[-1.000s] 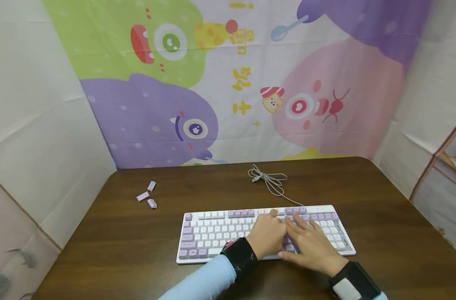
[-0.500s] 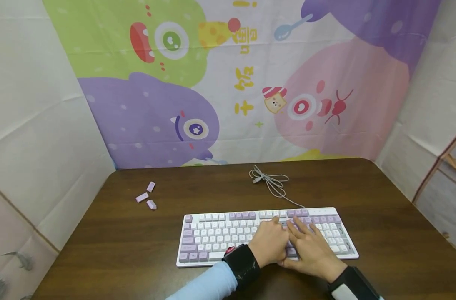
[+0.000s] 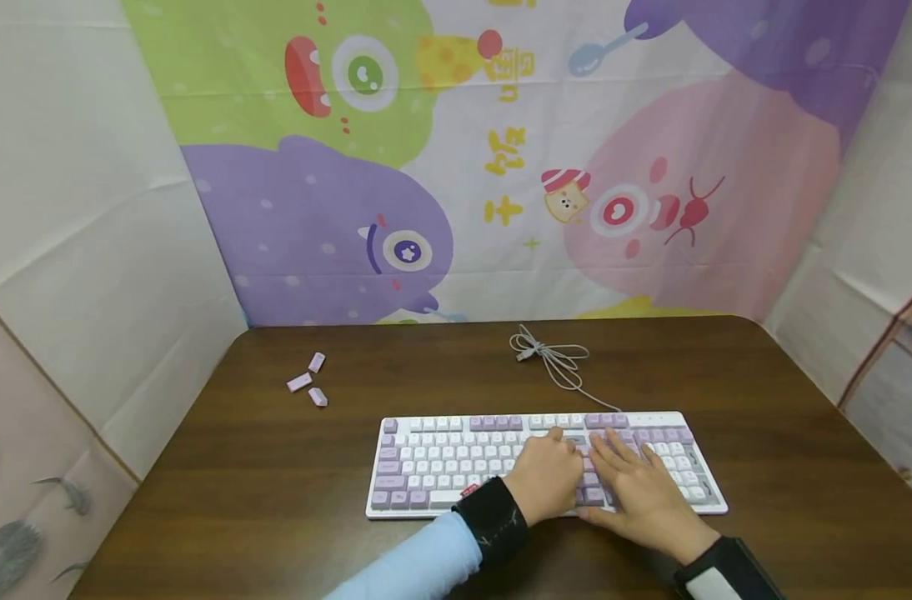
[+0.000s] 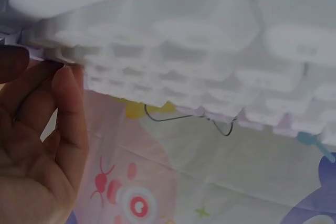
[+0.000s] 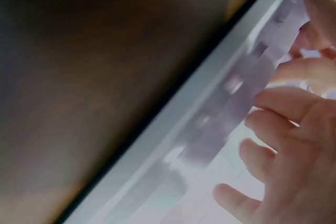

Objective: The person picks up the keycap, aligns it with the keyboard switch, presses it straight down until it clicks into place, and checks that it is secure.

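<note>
A white and lavender keyboard (image 3: 444, 506) lies flat on the brown table. My left hand (image 3: 548, 477) is over its right-hand part, fingers bent and fingertips down among the lavender keys. In the left wrist view the left thumb and fingers (image 4: 69, 87) reach right up to the keys; I cannot tell whether they pinch a keycap. Close beside it, my right hand (image 3: 643, 498) rests on the keyboard with its fingers spread and fairly straight. The right wrist view shows the right fingers (image 5: 281, 103) over a row of lavender keys. Grey bare spots show at the number pad's right side.
Loose lavender keycaps (image 3: 300, 382) lie on the table at the back left. Behind the keyboard, its cable (image 3: 557, 354) sits in a tied coil. A printed cartoon cloth (image 3: 501, 250) hangs at the table's far edge, with white cloth walls on both sides.
The head view has shifted slightly, so the table appears a little further right and up. My right hand is slightly further from the left one; the left stays at the same keys.
</note>
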`<state>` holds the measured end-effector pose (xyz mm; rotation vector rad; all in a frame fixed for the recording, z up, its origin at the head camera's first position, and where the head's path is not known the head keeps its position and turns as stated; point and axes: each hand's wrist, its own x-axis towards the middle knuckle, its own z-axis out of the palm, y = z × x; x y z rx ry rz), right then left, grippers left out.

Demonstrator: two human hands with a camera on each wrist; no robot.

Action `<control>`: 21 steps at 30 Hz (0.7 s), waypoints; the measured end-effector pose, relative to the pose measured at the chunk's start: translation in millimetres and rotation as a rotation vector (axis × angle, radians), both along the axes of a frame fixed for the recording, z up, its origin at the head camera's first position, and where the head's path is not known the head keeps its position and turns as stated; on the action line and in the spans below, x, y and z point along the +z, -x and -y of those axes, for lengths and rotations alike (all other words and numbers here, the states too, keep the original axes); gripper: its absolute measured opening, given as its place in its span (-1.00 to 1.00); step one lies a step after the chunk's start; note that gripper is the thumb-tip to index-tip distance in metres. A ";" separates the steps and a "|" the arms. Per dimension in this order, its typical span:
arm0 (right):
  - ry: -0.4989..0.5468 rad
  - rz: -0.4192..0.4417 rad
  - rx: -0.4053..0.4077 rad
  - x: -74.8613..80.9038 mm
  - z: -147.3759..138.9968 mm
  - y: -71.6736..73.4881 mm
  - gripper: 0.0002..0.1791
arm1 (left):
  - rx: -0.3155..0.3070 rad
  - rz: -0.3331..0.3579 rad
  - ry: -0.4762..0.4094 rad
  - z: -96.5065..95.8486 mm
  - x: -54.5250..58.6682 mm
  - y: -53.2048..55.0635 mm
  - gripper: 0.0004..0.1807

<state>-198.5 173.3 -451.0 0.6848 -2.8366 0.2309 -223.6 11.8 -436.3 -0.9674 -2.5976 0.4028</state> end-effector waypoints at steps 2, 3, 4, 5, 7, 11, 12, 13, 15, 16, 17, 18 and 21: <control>0.005 -0.026 -0.053 -0.3 -14.3 -3.8 -0.13 | -0.011 -0.027 -0.015 0.7 -1.9 0.5 -0.77; 0.000 -0.037 -0.085 0.2 -22.9 -5.8 -0.12 | -0.019 -0.035 -0.029 1.2 -2.4 0.9 -0.81; -0.012 -0.041 -0.126 1.3 -31.9 -7.8 -0.11 | -0.024 -0.031 -0.040 1.8 -2.1 1.2 -0.83; -0.022 -0.041 -0.168 2.0 -41.1 -9.1 -0.10 | -0.026 -0.026 -0.052 2.6 -1.7 1.7 -0.85; -0.047 -0.015 -0.248 2.2 -59.2 -10.2 -0.07 | -0.024 -0.003 -0.069 4.0 0.1 2.6 -0.87; -0.052 0.114 -0.314 -1.5 -82.7 -10.7 -0.10 | -0.020 0.062 -0.120 11.3 7.8 3.6 -0.91; -0.046 0.132 -0.310 -3.2 -85.1 -11.0 -0.14 | -0.022 0.070 -0.138 15.3 10.6 3.7 -0.90; -0.036 0.140 -0.300 -4.9 -86.6 -11.5 -0.20 | -0.021 0.080 -0.165 20.3 13.6 4.4 -0.88; -0.021 0.134 -0.289 -7.3 -87.3 -12.4 -0.32 | 0.000 0.092 -0.221 34.4 21.8 7.2 -0.81; -0.015 0.117 -0.287 -8.1 -87.2 -12.8 -0.38 | 0.021 0.099 -0.255 43.2 26.2 9.7 -0.77; -0.014 0.099 -0.290 -8.2 -87.1 -12.7 -0.42 | 0.050 0.098 -0.289 53.3 29.9 12.8 -0.73; -0.018 0.090 -0.295 -7.8 -87.2 -12.4 -0.47 | 0.084 0.099 -0.329 64.8 32.8 16.3 -0.69; -0.027 0.099 -0.307 -4.9 -86.4 -9.4 -0.52 | 0.206 0.043 -0.435 107.3 32.7 27.6 -0.69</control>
